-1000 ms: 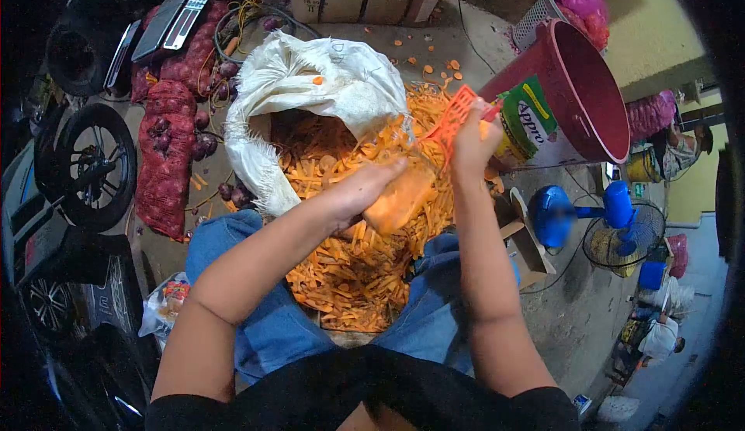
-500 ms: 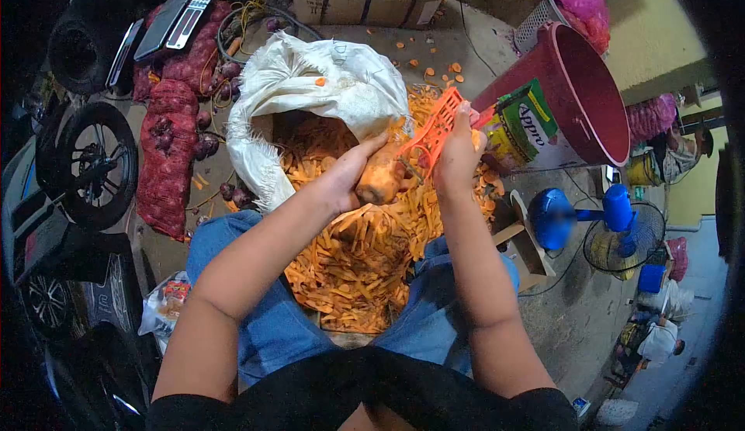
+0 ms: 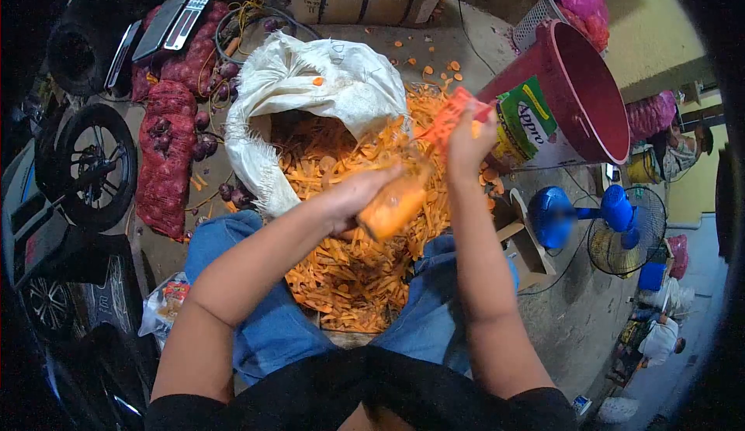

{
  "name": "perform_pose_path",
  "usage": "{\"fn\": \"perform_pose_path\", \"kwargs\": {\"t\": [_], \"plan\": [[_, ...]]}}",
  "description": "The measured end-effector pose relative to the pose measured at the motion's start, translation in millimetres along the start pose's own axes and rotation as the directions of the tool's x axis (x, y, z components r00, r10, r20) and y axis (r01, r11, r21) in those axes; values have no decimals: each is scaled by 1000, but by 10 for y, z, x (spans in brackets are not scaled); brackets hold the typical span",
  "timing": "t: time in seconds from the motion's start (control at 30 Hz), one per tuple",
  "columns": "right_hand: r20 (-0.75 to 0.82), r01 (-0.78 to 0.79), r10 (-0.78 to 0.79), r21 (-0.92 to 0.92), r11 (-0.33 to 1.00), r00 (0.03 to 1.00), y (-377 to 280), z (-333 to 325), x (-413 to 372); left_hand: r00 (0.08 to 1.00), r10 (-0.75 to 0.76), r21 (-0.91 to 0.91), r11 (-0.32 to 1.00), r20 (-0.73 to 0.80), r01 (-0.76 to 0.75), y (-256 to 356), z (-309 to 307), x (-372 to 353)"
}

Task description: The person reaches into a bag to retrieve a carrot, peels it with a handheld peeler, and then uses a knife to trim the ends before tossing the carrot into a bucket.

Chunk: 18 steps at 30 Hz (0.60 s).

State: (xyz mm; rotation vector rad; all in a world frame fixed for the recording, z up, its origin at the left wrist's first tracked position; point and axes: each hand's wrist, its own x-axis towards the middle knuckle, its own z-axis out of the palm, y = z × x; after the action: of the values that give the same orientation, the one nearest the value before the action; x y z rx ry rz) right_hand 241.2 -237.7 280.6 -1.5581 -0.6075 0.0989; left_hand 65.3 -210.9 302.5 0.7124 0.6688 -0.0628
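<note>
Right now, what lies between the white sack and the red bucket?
The head view shows orange peelings, scattered round slices, and the right hand holding an orange slotted tool.

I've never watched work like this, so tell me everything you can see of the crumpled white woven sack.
The white, woven-looking sack lies crumpled on the floor, mouth open, edges frayed. Thin orange peelings show inside and spill toward the person's blue jeans. One small orange slice rests on its folds. Its faint dark marks are unreadable.
</note>
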Motion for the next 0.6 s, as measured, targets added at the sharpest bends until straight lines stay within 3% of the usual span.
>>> {"fn": "perform_pose_path", "kwargs": {"t": [0.03,0.07,0.13,0.17,0.2,0.27,0.33,0.4,0.43,0.47,0.53,0.57,0.6], "plan": [[-119,-43,25,-147,988,993,112,-43,87,999,41,15,999,11,-41,35,93,-113],[-123,-47,29,-145,988,992,72,-44,66,999,37,19,999,9,-37,66,78,-127],[-37,-336,337,17,942,941,-147,-64,42,997,44,-63,997,-63,-48,173,12,-125],[-3,-383,383,18,924,924,-295,-19,-32,1000,11,-138,990,-12,-12,227,-13,-149],[2,-380,380,17,925,925,-420,41,-109,1000,16,-141,990,-13,-18,230,-31,-131],[114,-227,206,222,948,972,-580,159,-279,996,71,-253,966,43,-58,185,-84,-64],[121,-259,238,201,945,964,-617,235,-413,995,88,-237,968,38,-77,162,-134,-11],[213,-68,29,179,982,977,-679,261,-489,994,99,-315,946,36,-83,177,-164,1],[207,15,-36,107,994,978,-565,259,-479,992,118,-347,930,-39,-124,181,-132,7],[207,15,-36,106,994,978,-577,249,-471,992,117,-348,929,-38,-123,180,-132,9],[224,-265,213,235,935,951,-616,229,-459,997,76,-327,942,-16,-77,178,-137,12],[224,-265,213,234,935,951,-606,217,-432,997,76,-327,942,-16,-77,171,-138,33],[195,-358,314,263,896,929,-589,199,-382,996,85,-360,929,-22,-87,158,-143,73]]}}
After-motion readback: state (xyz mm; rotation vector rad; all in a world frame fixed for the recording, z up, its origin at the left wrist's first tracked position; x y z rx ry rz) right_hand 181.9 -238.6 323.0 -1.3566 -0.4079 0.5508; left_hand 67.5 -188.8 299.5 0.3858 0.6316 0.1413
